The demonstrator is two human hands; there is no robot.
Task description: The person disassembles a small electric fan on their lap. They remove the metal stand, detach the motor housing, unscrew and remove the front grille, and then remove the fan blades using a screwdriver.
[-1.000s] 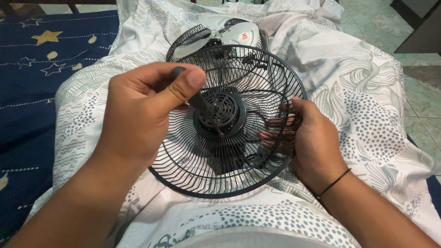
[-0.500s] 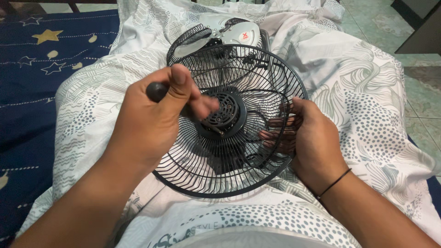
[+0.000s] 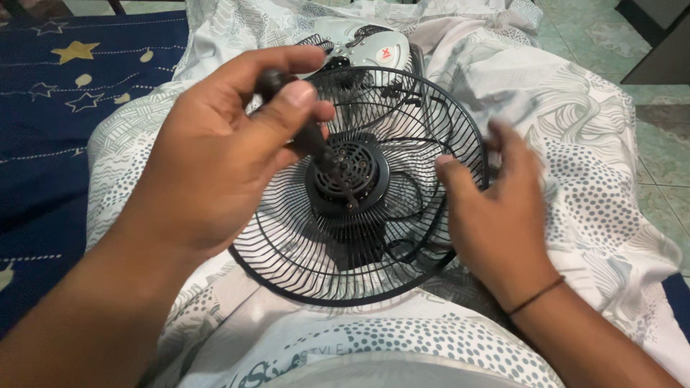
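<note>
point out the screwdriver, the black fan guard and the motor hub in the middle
screwdriver (image 3: 305, 133), head view, on the dark handle below the left thumb
black fan guard (image 3: 424, 115), head view, on the wire ribs at its upper right
motor hub (image 3: 359, 169), head view, on its slotted round face

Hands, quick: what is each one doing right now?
Left hand: closed around a dark screwdriver, tip at the fan guard's hub.
Right hand: blurred, open at the guard's right rim.
</note>
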